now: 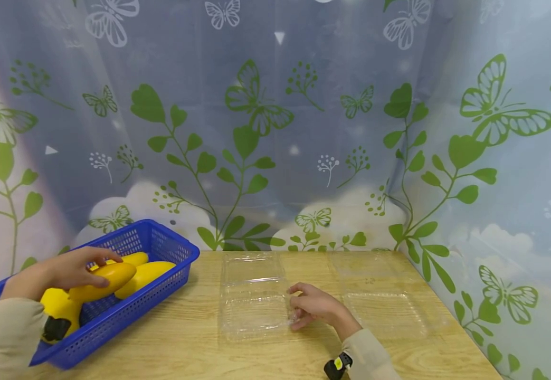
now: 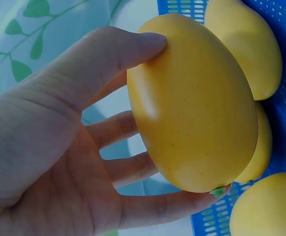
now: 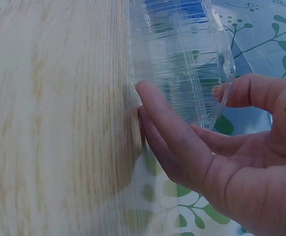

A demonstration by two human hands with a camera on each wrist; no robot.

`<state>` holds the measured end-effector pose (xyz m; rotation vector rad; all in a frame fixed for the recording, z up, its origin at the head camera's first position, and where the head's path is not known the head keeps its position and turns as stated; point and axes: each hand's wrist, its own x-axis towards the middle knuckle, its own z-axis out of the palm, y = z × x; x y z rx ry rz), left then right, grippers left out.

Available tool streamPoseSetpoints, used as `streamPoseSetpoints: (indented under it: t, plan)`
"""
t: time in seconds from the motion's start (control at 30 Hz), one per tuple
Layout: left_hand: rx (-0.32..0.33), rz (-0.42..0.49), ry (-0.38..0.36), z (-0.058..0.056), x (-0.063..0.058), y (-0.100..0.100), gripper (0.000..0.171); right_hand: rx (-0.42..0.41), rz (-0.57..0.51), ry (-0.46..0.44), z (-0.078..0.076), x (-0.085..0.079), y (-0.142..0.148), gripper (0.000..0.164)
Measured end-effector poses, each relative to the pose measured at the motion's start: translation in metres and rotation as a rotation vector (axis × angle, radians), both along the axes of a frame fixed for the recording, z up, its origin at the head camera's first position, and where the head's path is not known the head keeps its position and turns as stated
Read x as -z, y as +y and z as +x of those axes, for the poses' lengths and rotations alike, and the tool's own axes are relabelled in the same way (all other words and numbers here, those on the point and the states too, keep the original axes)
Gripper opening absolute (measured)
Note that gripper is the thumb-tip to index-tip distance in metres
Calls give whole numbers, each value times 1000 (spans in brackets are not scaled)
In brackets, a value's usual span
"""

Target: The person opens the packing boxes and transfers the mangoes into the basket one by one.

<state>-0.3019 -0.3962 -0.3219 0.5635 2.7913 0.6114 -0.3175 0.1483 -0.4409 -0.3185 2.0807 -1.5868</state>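
Note:
A yellow mango (image 2: 192, 108) with a small green stem nub is held by my left hand (image 1: 78, 269), thumb on one side and fingers around the other. The hand is over the blue basket (image 1: 128, 319), where several more yellow mangoes (image 1: 144, 277) lie. On the table, my right hand (image 1: 320, 305) holds the right edge of a clear plastic container (image 1: 254, 311). In the right wrist view, one fingertip is at the container's rim and other fingers lie along its side close to the table.
A second clear plastic container (image 1: 385, 311) lies to the right, beyond my right hand. The wooden table (image 1: 185, 348) meets a curtain (image 1: 266, 158) printed with butterflies and leaves at its back and right side. The blue basket stands at the table's left.

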Motion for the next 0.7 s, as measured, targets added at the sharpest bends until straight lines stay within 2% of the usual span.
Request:
streamPoseSetpoints:
  t: [0.1,0.5,0.7]
  plan:
    - [-35,4,-40,-1,1,-4,57,-3,0,-2,0,0,0,55]
    - [-72,-9,-63,-9,14,-19,59,-4,1,0,2,1,0,55]
    - [-120,-10,-99,-12,17,-25,61,1,-1,10,1,0,0,55]
